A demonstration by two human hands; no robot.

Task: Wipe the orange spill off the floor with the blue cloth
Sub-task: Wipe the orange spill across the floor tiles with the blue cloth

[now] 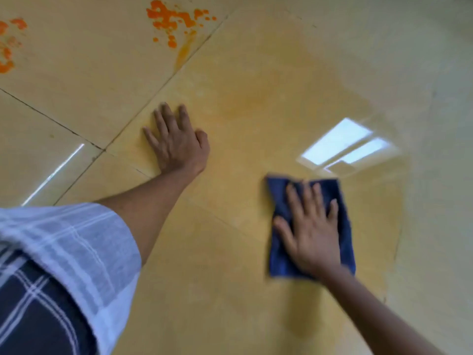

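Over on the far left, orange spill still sits in blobs on the tiled floor. Left hand is flat on the tile, fingers spread — just bracing. Right hand presses the blue cloth down, fingers splayed over it, on a yellowish smeared patch.

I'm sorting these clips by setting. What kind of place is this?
Probably an indoor room, likely in a home. The floor is large glossy beige tiles with dark grout lines, and it mirrors a bright window. No furniture shows, so which room cannot be told.
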